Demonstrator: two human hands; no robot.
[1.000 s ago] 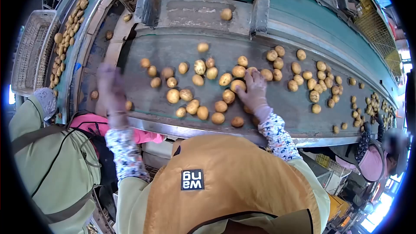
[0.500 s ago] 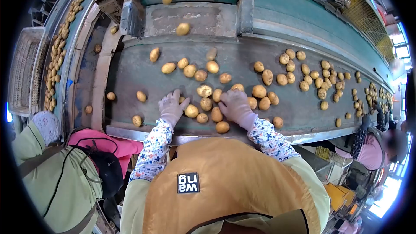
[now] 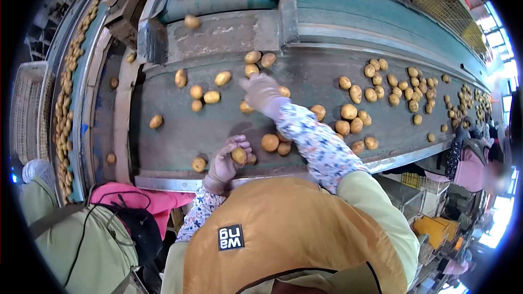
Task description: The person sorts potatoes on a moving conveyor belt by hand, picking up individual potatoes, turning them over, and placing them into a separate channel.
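Potatoes lie scattered along a green conveyor belt [image 3: 169,136] in the head view. My left hand [image 3: 226,160], in a pale glove, is curled around one potato [image 3: 238,155] near the belt's front edge. My right hand [image 3: 262,93] reaches across to the far side of the belt, over a cluster of potatoes [image 3: 251,69] below the feed chute; whether it grips one I cannot tell. Two more potatoes [image 3: 270,142] lie just right of my left hand, beside my patterned right sleeve.
A feed chute [image 3: 218,27] drops potatoes onto the belt from above. A second belt [image 3: 68,92] full of potatoes runs along the far left. A person in green and pink [image 3: 81,228] stands at my left; another person [image 3: 471,160] works at the right end.
My right hand has moved from the near potatoes up to the far side of the belt. My left hand has drawn back to the front edge and closed on a potato. The potatoes have moved along.
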